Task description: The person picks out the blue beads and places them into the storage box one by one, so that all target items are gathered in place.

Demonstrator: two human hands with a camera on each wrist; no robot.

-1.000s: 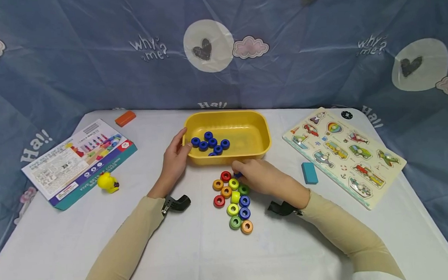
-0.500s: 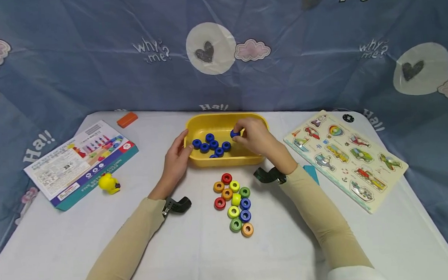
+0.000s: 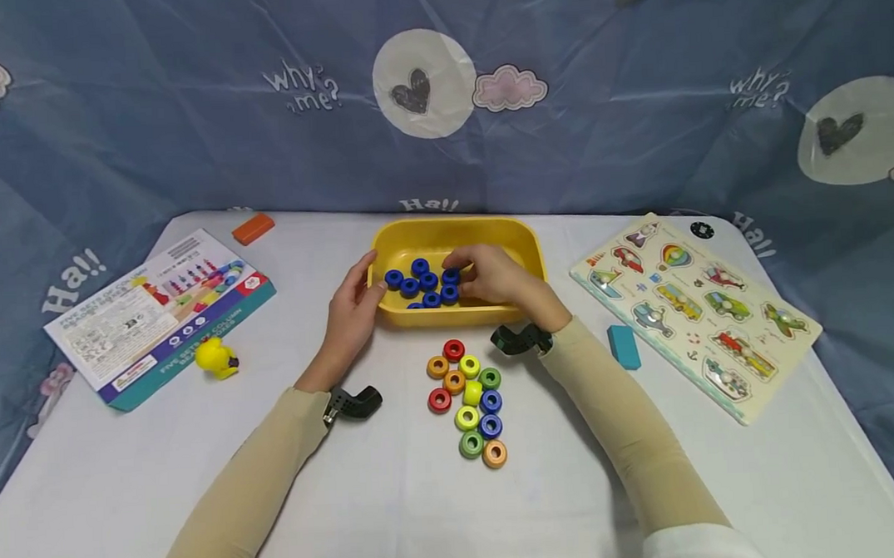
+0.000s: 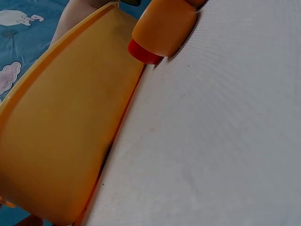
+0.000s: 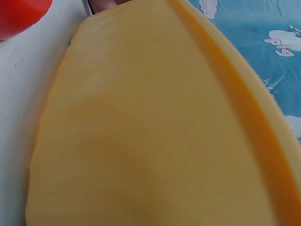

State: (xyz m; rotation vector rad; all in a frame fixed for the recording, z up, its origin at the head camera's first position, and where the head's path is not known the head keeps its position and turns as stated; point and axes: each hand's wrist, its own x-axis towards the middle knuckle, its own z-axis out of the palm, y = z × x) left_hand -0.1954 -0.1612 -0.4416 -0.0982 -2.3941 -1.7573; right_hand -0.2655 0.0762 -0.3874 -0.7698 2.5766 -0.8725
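A yellow plastic tub (image 3: 456, 315) with several blue ring beads (image 3: 410, 287) stands at the back middle of the table. My left hand (image 3: 350, 316) holds its left end, thumb and fingers at the rim. The tub's outer wall (image 4: 61, 108) fills much of the left wrist view. Inside the tub, my right hand (image 3: 498, 275) pinches a blue bead (image 3: 451, 276) low beside the others, its fingertips partly hidden. In front of the tub lie loose beads in several colours, among them a red bead (image 3: 453, 350), a green bead (image 3: 472, 444) and an orange bead (image 3: 495, 454).
At the left are a toy box (image 3: 164, 316), a yellow toy duck (image 3: 216, 357) and an orange block (image 3: 253, 229). A teal block (image 3: 624, 347), a picture puzzle board (image 3: 696, 310) and a black disc (image 3: 703, 229) lie at the right. A printed curtain (image 3: 442, 163) hangs behind.
My right hand has carried a blue bead from the loose group over the tub's front rim, then left and down to the other blue beads. My left hand has stayed at the tub.
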